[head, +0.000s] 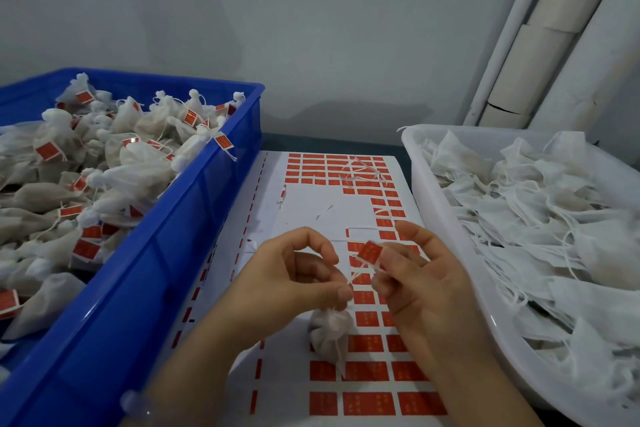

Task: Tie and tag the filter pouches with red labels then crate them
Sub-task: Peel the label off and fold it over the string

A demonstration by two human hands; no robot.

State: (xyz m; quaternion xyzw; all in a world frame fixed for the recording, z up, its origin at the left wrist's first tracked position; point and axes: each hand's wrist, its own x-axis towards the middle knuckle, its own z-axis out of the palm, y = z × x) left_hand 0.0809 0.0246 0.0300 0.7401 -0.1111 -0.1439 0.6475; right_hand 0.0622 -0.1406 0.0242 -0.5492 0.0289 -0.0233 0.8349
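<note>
A small filled filter pouch (329, 333) hangs just above the label sheet (311, 211), held at its gathered neck by my left hand (294, 274), which pinches the white string there. My right hand (415, 277) pinches a red label (369, 251) folded over the string's free end, a little right of the left hand. The white sheet under both hands carries several rows of red labels, with a peeled bare patch in its middle.
A blue crate (166, 239) on the left is full of tied pouches with red tags. A white tray (450, 229) on the right holds a heap of untied white pouches. Loose string scraps (362, 172) lie on the far labels. Pale pipes (540, 45) run up the wall.
</note>
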